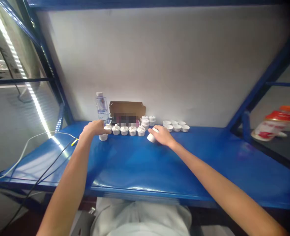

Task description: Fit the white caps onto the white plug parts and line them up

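My left hand (94, 127) reaches down over a small white cup (103, 137) at the left end of a row, its fingers closed around the top. Exactly how the fingertips meet it is hidden. Tilted in my right hand (162, 135) is another small white cup (151, 137), gripped by thumb and fingers just above the blue table. Between the hands runs a row of several small white cups (132, 131) with dark-speckled lids or contents. Right behind it stand stacked white cups (145, 122).
Several white cups with pale interiors (176, 127) stand right of my right hand. A clear water bottle (102, 109) and an open cardboard box (127, 106) are at the back. Cables (46, 170) cross the blue table's left side; a red-and-white bottle (270, 126) is far right.
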Demonstrator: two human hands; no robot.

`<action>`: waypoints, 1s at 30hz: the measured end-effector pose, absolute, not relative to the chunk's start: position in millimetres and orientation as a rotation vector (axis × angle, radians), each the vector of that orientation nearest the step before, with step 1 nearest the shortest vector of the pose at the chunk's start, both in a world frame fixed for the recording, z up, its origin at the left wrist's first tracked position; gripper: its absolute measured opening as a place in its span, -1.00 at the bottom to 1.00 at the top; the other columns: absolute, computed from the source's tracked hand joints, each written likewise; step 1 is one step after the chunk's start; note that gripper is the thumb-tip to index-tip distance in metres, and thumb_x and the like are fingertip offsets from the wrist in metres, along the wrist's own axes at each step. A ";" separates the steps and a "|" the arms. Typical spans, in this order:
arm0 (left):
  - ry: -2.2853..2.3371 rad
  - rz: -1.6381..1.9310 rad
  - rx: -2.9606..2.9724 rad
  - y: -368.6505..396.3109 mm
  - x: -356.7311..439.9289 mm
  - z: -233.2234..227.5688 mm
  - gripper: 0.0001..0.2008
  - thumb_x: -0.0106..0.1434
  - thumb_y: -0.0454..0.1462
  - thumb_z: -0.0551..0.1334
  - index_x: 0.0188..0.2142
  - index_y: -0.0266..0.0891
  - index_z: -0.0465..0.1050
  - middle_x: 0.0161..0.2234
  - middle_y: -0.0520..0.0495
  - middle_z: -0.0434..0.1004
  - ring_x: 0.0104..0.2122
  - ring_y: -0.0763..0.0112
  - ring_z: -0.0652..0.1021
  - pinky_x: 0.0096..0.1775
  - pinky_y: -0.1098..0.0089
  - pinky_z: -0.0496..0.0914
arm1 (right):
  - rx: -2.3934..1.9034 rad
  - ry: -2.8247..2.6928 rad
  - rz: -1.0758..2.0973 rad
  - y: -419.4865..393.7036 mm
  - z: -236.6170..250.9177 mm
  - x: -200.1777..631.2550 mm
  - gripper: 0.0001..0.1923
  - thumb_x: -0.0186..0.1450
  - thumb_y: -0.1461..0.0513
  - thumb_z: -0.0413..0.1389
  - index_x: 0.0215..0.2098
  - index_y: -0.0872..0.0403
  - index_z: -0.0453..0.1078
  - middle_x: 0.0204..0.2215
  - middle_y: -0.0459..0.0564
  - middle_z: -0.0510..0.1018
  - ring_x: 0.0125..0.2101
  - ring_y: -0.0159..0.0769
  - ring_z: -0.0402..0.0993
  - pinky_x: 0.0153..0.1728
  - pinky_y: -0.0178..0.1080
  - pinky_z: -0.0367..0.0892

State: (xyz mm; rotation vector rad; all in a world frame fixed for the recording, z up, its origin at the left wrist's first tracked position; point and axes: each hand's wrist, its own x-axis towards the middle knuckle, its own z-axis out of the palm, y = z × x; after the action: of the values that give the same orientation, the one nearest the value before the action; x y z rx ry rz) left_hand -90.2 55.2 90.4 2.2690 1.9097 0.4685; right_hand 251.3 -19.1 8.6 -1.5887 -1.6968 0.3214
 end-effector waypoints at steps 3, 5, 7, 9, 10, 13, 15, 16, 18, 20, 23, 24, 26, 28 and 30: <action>2.038 0.668 2.397 46.2 -73.5 95.1 -0.56 0.14 0.09 0.27 -0.24 -0.22 0.47 -0.27 -0.19 0.58 -0.22 0.09 0.56 -0.20 0.25 0.39 | -1.340 -1.352 0.877 -19.8 10.0 236.4 -0.60 0.33 -0.06 0.01 -0.39 0.06 0.42 -0.49 -0.03 0.54 -0.44 -0.24 0.46 -0.44 -0.25 0.34; 1.792 0.925 2.545 33.3 -51.5 92.5 -0.58 0.29 0.07 0.14 -0.21 -0.24 0.44 -0.27 -0.15 0.56 -0.24 0.16 0.54 -0.19 0.25 0.38 | -1.186 -1.157 1.146 -23.6 10.7 223.4 -0.64 0.36 0.00 -0.02 -0.32 0.07 0.44 -0.48 -0.03 0.56 -0.49 -0.27 0.46 -0.48 -0.26 0.37; 1.277 0.922 2.573 15.9 -23.3 83.0 -0.57 0.33 0.09 0.10 -0.15 -0.22 0.41 -0.29 -0.09 0.57 -0.29 0.26 0.55 -0.23 0.31 0.39 | -1.071 -1.062 1.317 -29.3 11.5 210.6 -0.67 0.38 0.05 -0.04 -0.26 0.07 0.46 -0.46 -0.03 0.58 -0.50 -0.29 0.46 -0.46 -0.25 0.40; 0.890 0.767 2.571 -2.1 4.1 68.6 -0.55 0.31 0.09 0.14 -0.01 -0.17 0.36 -0.23 -0.08 0.58 -0.28 0.27 0.57 -0.25 0.33 0.41 | -1.011 -1.030 1.379 -35.5 12.2 201.5 -0.69 0.39 0.07 -0.03 -0.20 0.05 0.47 -0.41 -0.04 0.60 -0.48 -0.31 0.48 -0.43 -0.26 0.42; 0.791 0.712 2.611 -9.8 15.4 61.0 -0.54 0.30 0.09 0.17 0.00 -0.17 0.35 -0.21 -0.10 0.58 -0.28 0.24 0.57 -0.25 0.32 0.41 | -1.019 -1.041 1.367 -38.1 12.4 199.0 -0.69 0.39 0.05 -0.02 -0.17 0.04 0.47 -0.41 -0.05 0.59 -0.48 -0.31 0.48 -0.44 -0.27 0.41; 0.736 0.695 2.690 -22.5 34.2 44.3 -0.54 0.31 0.05 0.17 0.04 -0.20 0.31 -0.16 -0.19 0.56 -0.23 0.15 0.57 -0.21 0.26 0.40 | -1.158 -1.172 1.316 -42.3 12.5 199.3 -0.56 0.38 -0.09 -0.03 -0.19 0.06 0.47 -0.59 -0.08 0.48 -0.61 -0.33 0.37 -0.59 -0.31 0.26; 0.803 0.706 2.680 -22.8 36.3 40.8 -0.53 0.32 0.04 0.15 0.06 -0.23 0.26 -0.20 -0.20 0.55 -0.25 0.12 0.57 -0.22 0.24 0.39 | -1.198 -1.254 1.337 -42.8 13.4 201.8 -0.47 0.36 -0.18 -0.04 -0.22 0.07 0.45 -0.68 -0.13 0.35 -0.69 -0.37 0.22 -0.66 -0.32 0.13; 0.866 0.740 2.646 -21.3 35.8 40.9 -0.53 0.33 0.05 0.13 0.05 -0.24 0.25 -0.25 -0.18 0.54 -0.28 0.13 0.57 -0.24 0.25 0.39 | -1.173 -1.279 1.340 -42.7 14.4 202.7 -0.45 0.35 -0.21 -0.05 -0.21 0.07 0.44 -0.67 -0.14 0.33 -0.69 -0.38 0.20 -0.66 -0.32 0.12; 1.003 0.865 2.493 -16.0 34.2 43.0 -0.57 0.36 0.06 0.06 -0.02 -0.23 0.26 -0.34 -0.12 0.51 -0.32 0.18 0.56 -0.27 0.28 0.38 | -1.071 -1.350 1.228 -42.7 18.4 203.8 -0.49 0.35 -0.19 -0.04 -0.16 0.04 0.40 -0.56 -0.10 0.41 -0.61 -0.35 0.30 -0.57 -0.29 0.24; 1.098 0.968 2.209 -8.7 32.4 44.9 -0.59 0.39 0.08 -0.03 -0.13 -0.20 0.28 -0.40 -0.08 0.47 -0.38 0.27 0.54 -0.34 0.34 0.37 | -1.009 -1.550 0.918 -42.4 24.1 207.9 -0.60 0.35 -0.09 0.04 -0.07 0.01 0.36 -0.33 -0.01 0.53 -0.37 -0.24 0.48 -0.34 -0.21 0.39; 1.148 0.951 1.851 4.3 27.9 44.9 -0.55 0.40 0.07 -0.14 -0.22 -0.20 0.28 -0.48 -0.05 0.42 -0.52 0.38 0.46 -0.52 0.41 0.28 | -1.137 -1.866 0.217 -38.8 30.6 227.7 -0.78 0.30 0.14 0.13 -0.10 0.01 0.37 -0.01 0.08 0.48 0.01 -0.10 0.43 0.01 -0.14 0.34; 1.153 0.939 1.786 8.5 25.8 44.6 -0.55 0.39 0.06 -0.15 -0.22 -0.21 0.29 -0.49 -0.05 0.42 -0.55 0.40 0.44 -0.55 0.42 0.26 | -1.225 -1.889 0.024 -36.4 30.8 238.0 -0.81 0.29 0.20 0.11 -0.12 0.01 0.39 0.03 0.09 0.46 0.06 -0.08 0.39 0.06 -0.12 0.30; 1.142 0.948 1.681 15.5 21.2 44.8 -0.55 0.36 0.05 -0.11 -0.20 -0.24 0.32 -0.44 -0.10 0.48 -0.53 0.40 0.47 -0.54 0.42 0.30 | -1.410 -1.802 -0.147 -30.0 27.0 260.4 -0.67 0.25 0.23 0.13 -0.01 0.02 0.36 0.02 0.10 0.47 0.02 -0.08 0.41 0.05 -0.13 0.29; 1.091 0.962 1.576 19.1 17.8 46.5 -0.55 0.30 0.05 -0.02 -0.14 -0.27 0.36 -0.30 -0.18 0.56 -0.42 0.36 0.54 -0.42 0.39 0.42 | -1.578 -1.758 -0.146 -22.8 19.1 279.9 -0.57 0.26 0.18 0.15 0.10 0.00 0.32 -0.02 0.08 0.50 -0.04 -0.08 0.44 -0.02 -0.15 0.31; 0.997 0.949 1.516 18.6 16.4 49.0 -0.55 0.25 0.01 0.06 -0.10 -0.30 0.38 -0.16 -0.24 0.59 -0.27 0.29 0.59 -0.26 0.34 0.49 | -1.729 -1.766 -0.097 -16.3 9.7 291.9 -0.63 0.26 0.11 0.14 0.02 0.00 0.38 -0.14 0.05 0.55 -0.14 -0.09 0.48 -0.13 -0.17 0.32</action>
State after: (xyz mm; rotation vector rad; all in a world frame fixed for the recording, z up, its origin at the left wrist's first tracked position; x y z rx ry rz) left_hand 16.4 18.6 49.0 1.5165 0.9972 0.9495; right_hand 291.9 -16.3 9.7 -1.7289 -1.7656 -0.0967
